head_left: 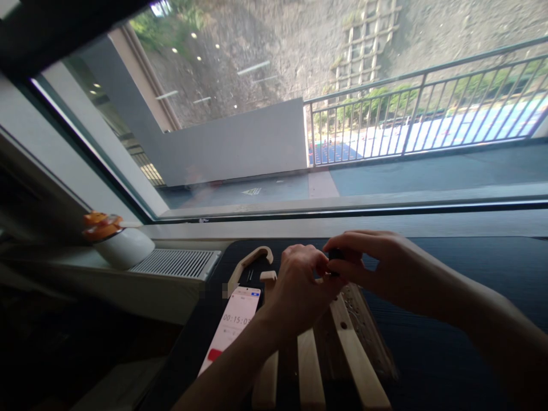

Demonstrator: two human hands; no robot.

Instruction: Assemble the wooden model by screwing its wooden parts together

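Note:
My right hand (pixel 370 257) pinches a small black piece (pixel 336 255) between thumb and fingers. Close against it, my left hand (pixel 303 279) has its fingers curled together at the same spot; what they grip is hidden. Below both hands lie pale wooden slats, among them a right slat (pixel 357 354) with a dark hole, a middle slat (pixel 311 368) and a left slat (pixel 266 377). A dark brown board (pixel 368 325) with carved marks lies under the right slat. My hands cover the slats' far ends.
A phone (pixel 233 325) showing a timer lies left of the slats. Beyond it are a curved wooden piece (pixel 250 260) and thin metal pins (pixel 250 276) on the black table (pixel 462 274). A white pot with an orange top (pixel 124 248) stands on the sill beside a vent (pixel 175 262).

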